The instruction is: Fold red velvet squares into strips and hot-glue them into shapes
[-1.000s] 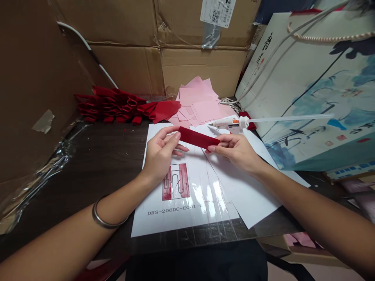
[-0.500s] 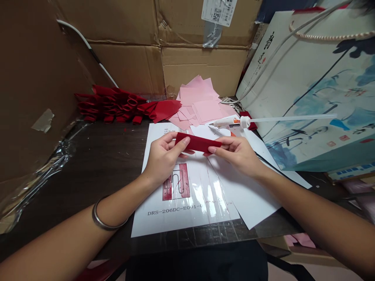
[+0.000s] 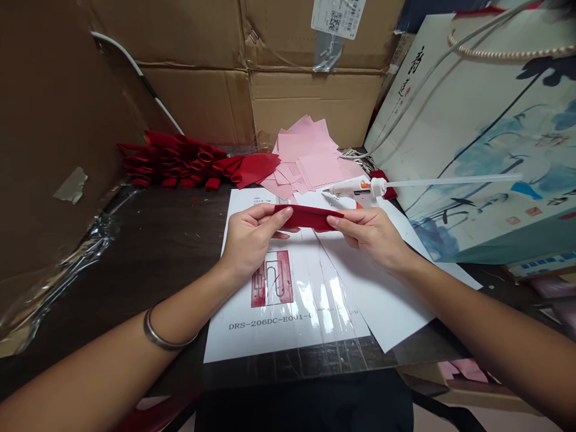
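A dark red strip of paper or fabric is held level in front of me, pinched between both hands. My left hand grips its left end, and my right hand grips its right end, thumb on top. Below the hands lies a laminated printed sheet with a red diagram and the code DRS-206DC-E001. A white hot glue gun with a long glue stick lies just beyond my right hand, not touching it.
Pink paper squares lie in a loose pile behind the sheet, and folded red pieces lie in a row to their left. Cardboard boxes stand behind, a painted paper bag leans at right, and crumpled plastic lies at left.
The red strip has turned from a slant to nearly level and now shows a narrower face. Both hands have rolled around it, and my right hand has shifted slightly right.
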`<action>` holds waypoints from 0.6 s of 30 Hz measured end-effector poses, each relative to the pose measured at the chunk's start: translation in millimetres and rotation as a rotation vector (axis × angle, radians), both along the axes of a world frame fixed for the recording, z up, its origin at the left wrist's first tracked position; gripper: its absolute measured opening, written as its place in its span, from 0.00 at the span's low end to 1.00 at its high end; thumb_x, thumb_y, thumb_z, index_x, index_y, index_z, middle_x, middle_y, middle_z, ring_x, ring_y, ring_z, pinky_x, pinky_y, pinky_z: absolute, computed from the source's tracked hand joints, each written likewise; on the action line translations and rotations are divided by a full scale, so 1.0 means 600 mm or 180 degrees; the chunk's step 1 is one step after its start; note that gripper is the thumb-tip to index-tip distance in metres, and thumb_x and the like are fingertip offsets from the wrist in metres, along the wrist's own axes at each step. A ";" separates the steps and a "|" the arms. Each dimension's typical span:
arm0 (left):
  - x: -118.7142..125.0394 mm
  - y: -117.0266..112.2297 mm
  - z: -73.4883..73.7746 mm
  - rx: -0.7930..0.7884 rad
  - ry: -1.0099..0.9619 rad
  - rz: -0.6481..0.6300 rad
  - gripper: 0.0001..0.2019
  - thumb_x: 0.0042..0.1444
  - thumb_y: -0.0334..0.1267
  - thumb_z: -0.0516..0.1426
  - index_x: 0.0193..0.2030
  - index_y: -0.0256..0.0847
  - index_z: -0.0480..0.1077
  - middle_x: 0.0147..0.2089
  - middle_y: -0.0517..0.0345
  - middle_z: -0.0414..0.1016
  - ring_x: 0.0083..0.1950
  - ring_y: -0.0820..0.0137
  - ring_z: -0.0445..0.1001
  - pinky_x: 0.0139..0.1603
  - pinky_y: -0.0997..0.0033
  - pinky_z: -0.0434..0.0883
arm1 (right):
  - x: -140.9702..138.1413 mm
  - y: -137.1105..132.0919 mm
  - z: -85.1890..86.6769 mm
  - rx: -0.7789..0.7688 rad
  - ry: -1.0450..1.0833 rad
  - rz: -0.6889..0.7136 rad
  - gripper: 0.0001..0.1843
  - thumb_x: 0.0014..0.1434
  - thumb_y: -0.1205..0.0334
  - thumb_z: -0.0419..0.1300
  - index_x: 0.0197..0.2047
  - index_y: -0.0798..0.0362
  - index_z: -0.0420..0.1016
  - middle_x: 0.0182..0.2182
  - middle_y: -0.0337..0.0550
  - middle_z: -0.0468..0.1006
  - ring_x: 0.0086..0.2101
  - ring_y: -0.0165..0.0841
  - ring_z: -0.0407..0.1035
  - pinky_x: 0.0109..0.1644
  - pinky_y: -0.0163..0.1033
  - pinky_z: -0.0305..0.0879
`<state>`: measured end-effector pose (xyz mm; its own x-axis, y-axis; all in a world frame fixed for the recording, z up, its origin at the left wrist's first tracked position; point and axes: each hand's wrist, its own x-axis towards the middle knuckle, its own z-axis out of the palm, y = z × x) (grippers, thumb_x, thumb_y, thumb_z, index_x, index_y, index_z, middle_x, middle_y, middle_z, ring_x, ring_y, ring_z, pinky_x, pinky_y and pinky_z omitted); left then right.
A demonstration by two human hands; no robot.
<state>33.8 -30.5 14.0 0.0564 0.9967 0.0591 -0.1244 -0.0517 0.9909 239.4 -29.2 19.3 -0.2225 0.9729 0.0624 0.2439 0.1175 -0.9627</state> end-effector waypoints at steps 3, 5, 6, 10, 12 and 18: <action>-0.002 0.003 -0.001 -0.0017 0.0027 0.0041 0.14 0.54 0.46 0.64 0.40 0.37 0.76 0.37 0.55 0.80 0.33 0.70 0.80 0.30 0.76 0.76 | 0.001 0.002 -0.007 0.0316 -0.0149 -0.0141 0.11 0.60 0.56 0.61 0.34 0.48 0.85 0.19 0.38 0.73 0.25 0.32 0.65 0.32 0.40 0.60; -0.004 0.006 -0.003 -0.0030 0.0089 0.0173 0.16 0.54 0.49 0.63 0.42 0.39 0.76 0.36 0.56 0.78 0.33 0.70 0.78 0.27 0.77 0.73 | 0.002 0.003 -0.015 0.0668 -0.0281 -0.0342 0.10 0.60 0.57 0.61 0.39 0.47 0.85 0.23 0.38 0.76 0.25 0.31 0.64 0.30 0.40 0.59; -0.005 0.007 -0.005 -0.0025 0.0144 0.0254 0.16 0.55 0.50 0.63 0.43 0.40 0.76 0.34 0.57 0.77 0.32 0.72 0.77 0.26 0.78 0.72 | 0.003 0.003 -0.019 0.0837 -0.0359 -0.0441 0.11 0.60 0.57 0.61 0.41 0.46 0.85 0.24 0.38 0.77 0.25 0.31 0.63 0.29 0.40 0.58; -0.008 0.009 -0.010 0.0099 0.0270 0.0335 0.15 0.56 0.50 0.62 0.42 0.41 0.76 0.24 0.63 0.68 0.22 0.77 0.66 0.22 0.79 0.66 | 0.006 0.003 -0.030 0.1148 -0.0589 -0.0623 0.12 0.60 0.56 0.61 0.44 0.44 0.84 0.25 0.37 0.77 0.23 0.30 0.60 0.26 0.39 0.55; -0.008 0.008 -0.010 0.0149 0.0198 0.0220 0.15 0.57 0.49 0.62 0.44 0.40 0.74 0.22 0.63 0.69 0.21 0.78 0.64 0.22 0.79 0.65 | 0.007 0.003 -0.031 0.1181 -0.0607 -0.0629 0.12 0.60 0.56 0.61 0.43 0.44 0.84 0.25 0.37 0.78 0.23 0.31 0.61 0.25 0.39 0.55; -0.005 0.002 -0.004 0.0182 0.0117 -0.0055 0.19 0.58 0.47 0.61 0.52 0.39 0.70 0.29 0.58 0.79 0.21 0.78 0.67 0.24 0.78 0.66 | 0.009 0.004 -0.030 0.1301 -0.0540 -0.0469 0.12 0.60 0.56 0.61 0.44 0.42 0.84 0.30 0.37 0.82 0.26 0.32 0.67 0.28 0.40 0.62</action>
